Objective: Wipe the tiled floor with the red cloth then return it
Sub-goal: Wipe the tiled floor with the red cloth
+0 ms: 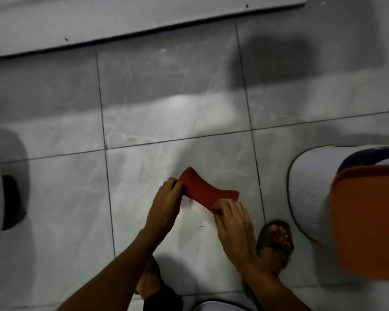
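A red cloth (206,190), folded into a strip, is held above the grey tiled floor (166,97) near the middle of the head view. My left hand (164,203) pinches its left end. My right hand (233,223) grips its lower right end. The cloth sags slightly between the two hands. A wet, shiny patch (189,209) shows on the tile just below the cloth.
My feet in brown sandals (274,241) stand at the bottom of the view. A white rounded container with an orange item on it (310,194) stands at the right. A grey board edge (121,23) runs along the top. A white object (0,194) sits at the left edge.
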Demonstrator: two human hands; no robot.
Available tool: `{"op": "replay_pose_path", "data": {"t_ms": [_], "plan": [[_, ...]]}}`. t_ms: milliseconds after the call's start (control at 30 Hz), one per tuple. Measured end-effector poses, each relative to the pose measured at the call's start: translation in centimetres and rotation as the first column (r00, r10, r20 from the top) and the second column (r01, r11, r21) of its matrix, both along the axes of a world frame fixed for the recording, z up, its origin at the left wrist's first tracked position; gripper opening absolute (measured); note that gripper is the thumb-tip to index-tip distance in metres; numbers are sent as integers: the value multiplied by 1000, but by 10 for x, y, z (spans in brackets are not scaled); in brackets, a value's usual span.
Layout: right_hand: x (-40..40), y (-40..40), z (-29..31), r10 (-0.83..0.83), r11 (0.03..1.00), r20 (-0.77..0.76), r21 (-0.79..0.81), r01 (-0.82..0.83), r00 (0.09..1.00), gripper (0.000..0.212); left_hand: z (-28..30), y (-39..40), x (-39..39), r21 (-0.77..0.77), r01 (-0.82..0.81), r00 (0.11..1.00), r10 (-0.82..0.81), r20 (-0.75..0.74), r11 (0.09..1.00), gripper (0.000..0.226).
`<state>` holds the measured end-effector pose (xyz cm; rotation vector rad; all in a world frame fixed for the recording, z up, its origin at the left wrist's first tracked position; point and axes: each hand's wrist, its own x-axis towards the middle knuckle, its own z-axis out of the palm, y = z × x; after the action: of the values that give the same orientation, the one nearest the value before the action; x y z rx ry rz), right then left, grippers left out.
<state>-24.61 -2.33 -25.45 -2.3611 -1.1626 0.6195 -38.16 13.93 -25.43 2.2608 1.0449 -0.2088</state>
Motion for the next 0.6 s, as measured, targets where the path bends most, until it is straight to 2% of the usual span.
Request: {"op": "replay_pose_path", "data": {"t_ms": [100, 200, 300, 400, 467, 533, 600], "plan": [[-42, -38, -52, 16, 990, -153, -134, -37, 988, 31, -62, -26, -32, -139, -120, 992, 113, -60, 983, 51], [-75, -69, -90, 43, 983, -284, -159, -91, 958, 37, -106, -42, -69, -103, -237, 965, 221, -143, 966, 58], [-72, -59, -128, 135, 977, -179, -137, -161, 975, 48, -139, -48, -98, -6, -241, 960, 237, -148, 971, 63], [-43, -27, -167, 319, 943, -51, -86, -323, 946, 58, -165, -49, -110, 47, -248, 957, 252, -141, 968, 74], [-22, -3, -188, 486, 874, 27, -47, -484, 874, 61, -179, -48, -109, 91, -273, 953, 282, -110, 958, 77], [-5, 16, -205, 671, 740, 126, -59, -670, 730, 65, -188, -47, -105, 138, -336, 935, 348, -74, 932, 74], [2, 30, -219, 781, 616, 203, -100, -781, 590, 69, -195, -46, -104, 165, -399, 905, 416, -84, 902, 70]]}}
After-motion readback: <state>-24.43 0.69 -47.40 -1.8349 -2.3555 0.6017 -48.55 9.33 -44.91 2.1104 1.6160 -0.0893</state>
